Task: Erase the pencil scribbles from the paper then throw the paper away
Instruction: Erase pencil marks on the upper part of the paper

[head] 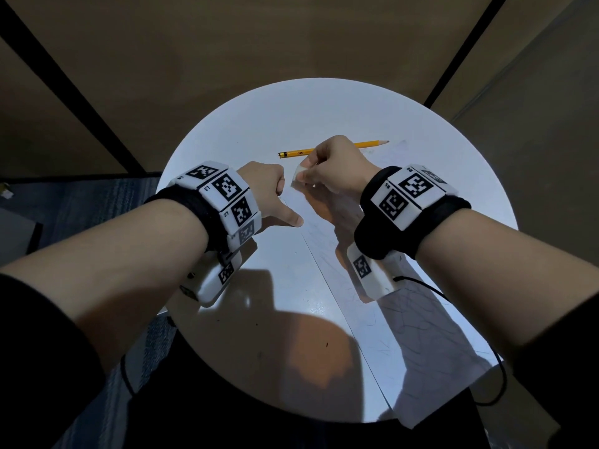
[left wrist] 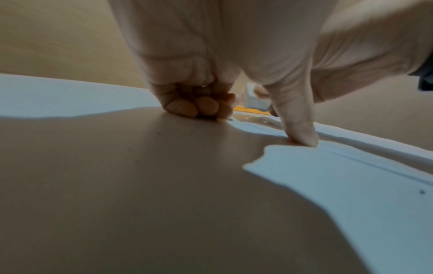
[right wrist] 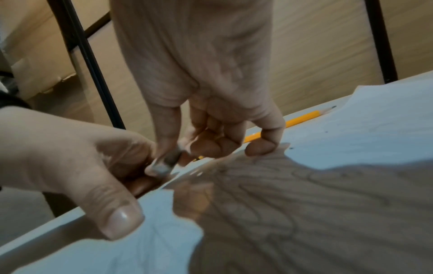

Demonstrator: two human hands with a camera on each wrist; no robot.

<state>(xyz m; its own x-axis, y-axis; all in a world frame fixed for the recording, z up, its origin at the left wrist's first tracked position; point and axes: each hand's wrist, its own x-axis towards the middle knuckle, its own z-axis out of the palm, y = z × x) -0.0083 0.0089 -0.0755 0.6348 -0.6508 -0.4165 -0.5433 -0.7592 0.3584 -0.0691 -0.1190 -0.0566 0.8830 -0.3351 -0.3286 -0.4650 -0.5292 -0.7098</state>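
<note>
A white sheet of paper (head: 389,319) with faint pencil scribbles lies on the round white table (head: 259,124), from its middle down to the near right edge. My right hand (head: 304,173) pinches a small white eraser (head: 299,174) with a grey, smudged tip (right wrist: 164,165) at the paper's far left corner. My left hand (head: 287,205) sits just left of it with its fingers curled into a fist on the table. Its straight thumb (left wrist: 302,135) presses the paper's left edge. A yellow pencil (head: 366,145) lies on the table just beyond my right hand.
The paper's near corner overhangs the table's front right edge. A black cable (head: 499,384) hangs from my right wrist past that edge. Wooden wall panels with black strips stand behind the table, and blue carpet (head: 81,196) shows at the left.
</note>
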